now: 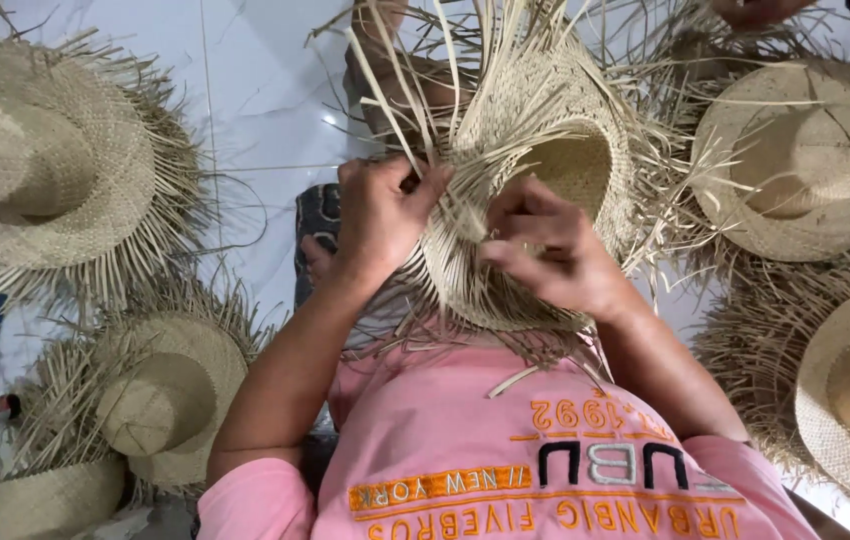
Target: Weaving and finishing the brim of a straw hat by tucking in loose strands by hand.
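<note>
Here — fingers [505, 255] pinched on hat straw [465, 215]

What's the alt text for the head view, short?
Seen from above, a person's left hand and right hand grip the loose strands at the brim of an unfinished woven straw hat held over their lap. More straw hats with frayed, untrimmed brims lie on the white tiled floor, at left and at right.

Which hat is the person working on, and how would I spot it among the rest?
Start at the pink shirt; just above it, both hands grip one hat. Unlike the hats lying flat around it, it is tipped up, hollow crown showing.
</note>
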